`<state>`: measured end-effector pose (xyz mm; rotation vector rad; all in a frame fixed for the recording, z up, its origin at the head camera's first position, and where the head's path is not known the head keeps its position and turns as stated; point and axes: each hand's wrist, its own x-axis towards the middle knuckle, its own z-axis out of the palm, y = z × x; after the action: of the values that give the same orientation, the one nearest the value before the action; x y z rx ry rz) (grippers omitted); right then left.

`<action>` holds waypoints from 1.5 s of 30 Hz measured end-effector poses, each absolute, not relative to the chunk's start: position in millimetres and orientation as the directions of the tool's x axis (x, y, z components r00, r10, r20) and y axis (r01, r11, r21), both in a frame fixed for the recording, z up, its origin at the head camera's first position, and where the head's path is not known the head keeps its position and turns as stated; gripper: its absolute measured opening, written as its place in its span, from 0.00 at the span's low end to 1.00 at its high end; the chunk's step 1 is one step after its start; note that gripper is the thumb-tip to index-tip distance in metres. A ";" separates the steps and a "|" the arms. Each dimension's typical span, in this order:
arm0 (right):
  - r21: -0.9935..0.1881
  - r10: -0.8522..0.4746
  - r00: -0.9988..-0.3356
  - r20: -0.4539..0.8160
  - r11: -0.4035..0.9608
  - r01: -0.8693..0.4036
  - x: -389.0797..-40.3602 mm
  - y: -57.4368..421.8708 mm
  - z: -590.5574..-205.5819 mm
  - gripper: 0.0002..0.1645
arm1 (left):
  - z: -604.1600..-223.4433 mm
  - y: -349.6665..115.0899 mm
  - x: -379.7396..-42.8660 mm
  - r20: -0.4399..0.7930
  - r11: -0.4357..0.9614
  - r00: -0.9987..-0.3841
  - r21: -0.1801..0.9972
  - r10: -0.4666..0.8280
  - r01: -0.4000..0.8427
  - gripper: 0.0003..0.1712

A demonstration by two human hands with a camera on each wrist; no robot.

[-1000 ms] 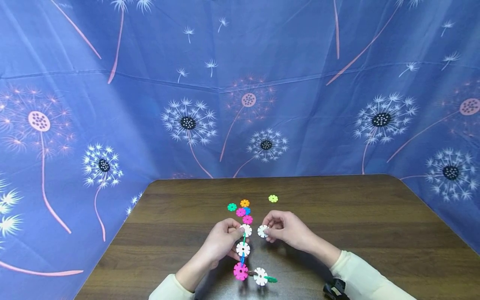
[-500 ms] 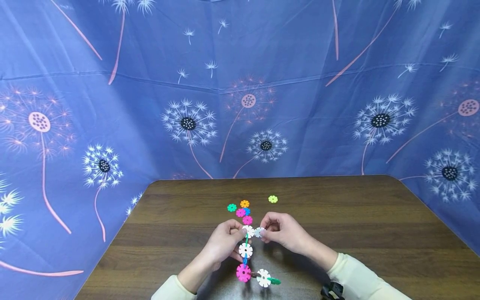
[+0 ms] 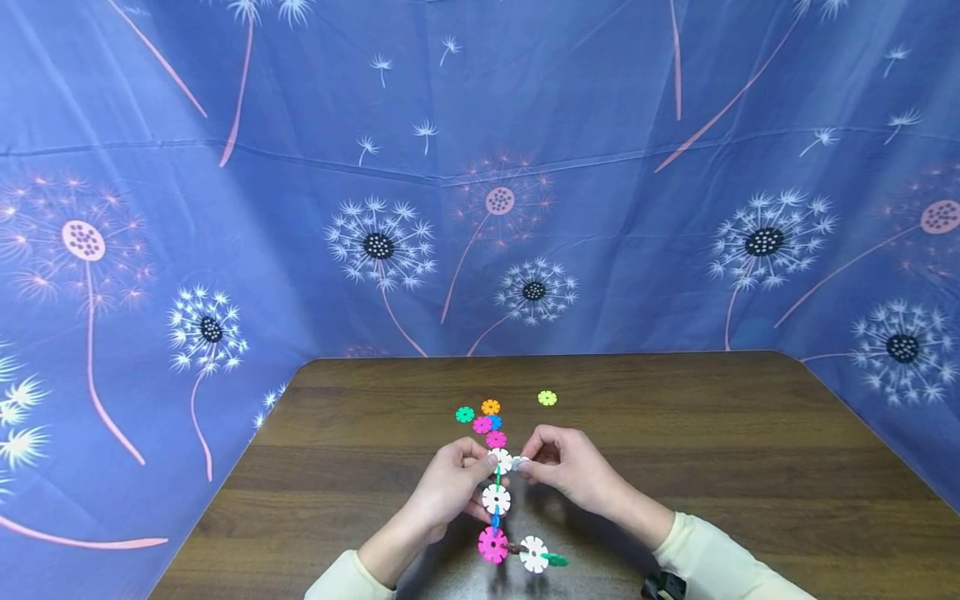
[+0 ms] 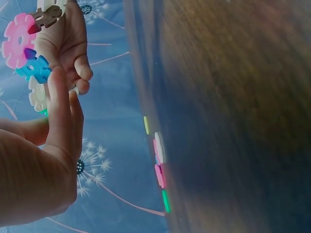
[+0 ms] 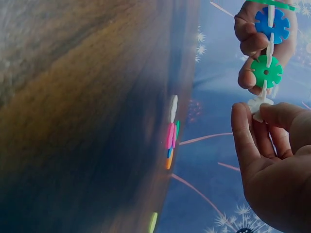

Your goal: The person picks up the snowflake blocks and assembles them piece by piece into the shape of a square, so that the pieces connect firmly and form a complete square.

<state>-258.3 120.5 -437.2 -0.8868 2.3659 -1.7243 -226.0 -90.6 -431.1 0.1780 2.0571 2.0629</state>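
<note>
A chain of notched flower-shaped plastic discs hangs from my left hand, which pinches its topmost white disc. Below follow a green disc, another white disc, a blue disc and a pink disc. From the pink one a brown disc, a white disc and a green disc branch sideways. My right hand pinches a separate white disc against the top one's right edge. Whether their slots interlock cannot be told.
Beyond my hands on the wooden table lie loose discs: green, orange, two pink, blue and yellow-green. A white disc also lies there in the right wrist view. A blue patterned cloth hangs behind.
My right hand has moved left, bringing its white disc from apart to against the top disc and turning it more edge-on. The chain has shifted slightly right.
</note>
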 end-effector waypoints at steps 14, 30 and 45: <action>-0.882 -0.449 -0.848 0.283 0.224 -0.413 -252.5 118.6 -441.7 0.07 | -433.1 -84.7 -223.3 -0.054 0.027 -0.982 0.998 0.181 -0.050 0.07; -0.892 -0.458 -0.838 0.298 0.178 -0.415 -255.5 118.6 -450.1 0.06 | -433.3 -79.2 -223.0 -0.024 0.084 -0.984 0.996 0.175 -0.009 0.08; -0.865 -0.579 -0.774 0.255 0.222 -0.451 -260.1 114.7 -441.9 0.06 | -427.5 -85.9 -221.1 0.071 0.322 -0.959 0.933 0.276 0.161 0.07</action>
<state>-260.1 114.7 -441.9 -0.9993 2.3581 -1.6007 -221.1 -85.9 -427.5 0.4101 2.4701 1.7248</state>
